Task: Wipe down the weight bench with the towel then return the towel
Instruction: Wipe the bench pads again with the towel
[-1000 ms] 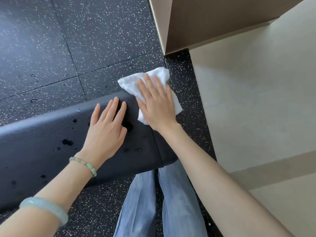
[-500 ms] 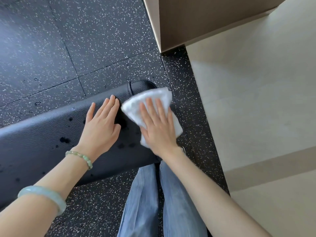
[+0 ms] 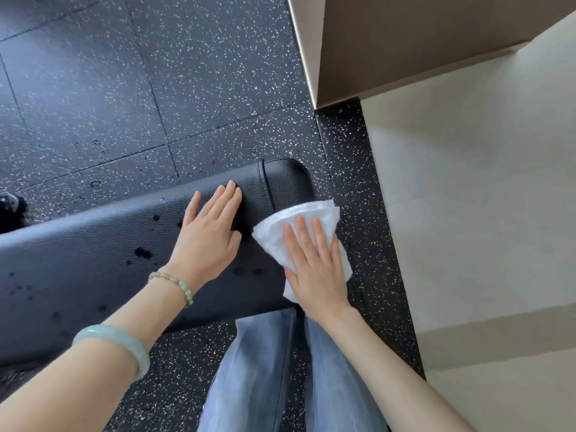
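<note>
Head view looks down on my right hand [image 3: 314,269], fingers straight and flat, pressing the white towel [image 3: 299,222] onto the right end of the black weight bench [image 3: 93,269]. My left hand [image 3: 207,238] lies flat and open on the pad just beside it, near dark wet spots [image 3: 141,252].
</note>
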The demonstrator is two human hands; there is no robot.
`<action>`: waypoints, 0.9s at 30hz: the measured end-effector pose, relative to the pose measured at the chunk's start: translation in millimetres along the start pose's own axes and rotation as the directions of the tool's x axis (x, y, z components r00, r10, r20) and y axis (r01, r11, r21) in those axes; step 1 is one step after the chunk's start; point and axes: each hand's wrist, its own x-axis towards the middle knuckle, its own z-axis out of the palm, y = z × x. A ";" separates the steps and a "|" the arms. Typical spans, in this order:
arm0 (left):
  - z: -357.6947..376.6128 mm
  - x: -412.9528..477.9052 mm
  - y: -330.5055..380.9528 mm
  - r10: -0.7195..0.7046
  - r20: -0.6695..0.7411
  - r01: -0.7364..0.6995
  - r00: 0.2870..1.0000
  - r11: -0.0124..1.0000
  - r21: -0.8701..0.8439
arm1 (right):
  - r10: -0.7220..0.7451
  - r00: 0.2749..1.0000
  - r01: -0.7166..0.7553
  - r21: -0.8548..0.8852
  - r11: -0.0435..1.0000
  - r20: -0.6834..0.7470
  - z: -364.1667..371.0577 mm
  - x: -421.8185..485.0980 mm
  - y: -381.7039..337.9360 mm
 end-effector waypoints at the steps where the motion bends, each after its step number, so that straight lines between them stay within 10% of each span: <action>1: 0.3 -0.1 -0.6 0.002 -0.002 -0.002 1.000 1.000 -0.017 | -0.006 1.000 0.006 0.020 1.000 -0.004 -2.9 11.5 0.0; 8: -7.7 3.8 -20.9 0.132 -0.027 -0.133 0.991 0.990 -0.056 | 0.002 0.998 0.001 0.055 0.998 -0.060 -25.5 143.0 -7.3; 20: -19.5 10.2 -44.7 0.322 0.027 -0.321 0.946 0.947 -0.029 | 0.067 0.997 -0.064 -0.068 0.996 0.041 -1.5 -9.9 -12.0; 27: -20.6 12.3 -58.9 0.326 0.000 -0.326 0.946 0.945 -0.015 | 0.134 0.991 -0.135 -0.020 0.991 -0.028 -22.8 119.8 -28.4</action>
